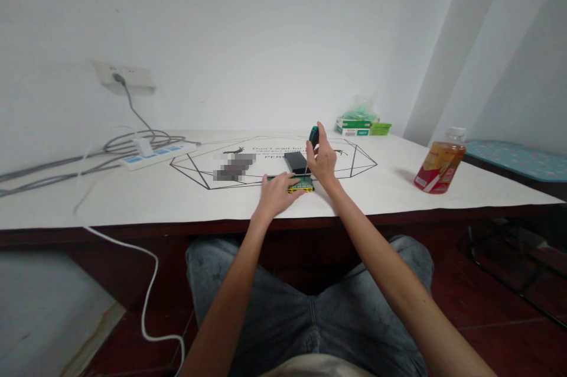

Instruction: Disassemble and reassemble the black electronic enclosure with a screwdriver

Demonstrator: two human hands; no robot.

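Note:
My left hand (278, 191) rests on a green circuit board (305, 182) with a yellow front edge, its thumb along the near side and its fingers across the top. The board lies on the white table near the front edge. In my right hand (323, 159) is a screwdriver (314, 136) with a green and black handle. It stands roughly upright, its thin shaft pointing down at the board; the tip is too small to make out. Directly behind the board lies a flat black box (296, 162), partly covered by my right hand.
A drink bottle (440, 161) with a white cap stands at the right. A power strip (153, 156) and grey cables (146, 139) lie at the left, with a white cord (119, 241) hanging over the edge. Green boxes (354, 125) sit at the back by the wall.

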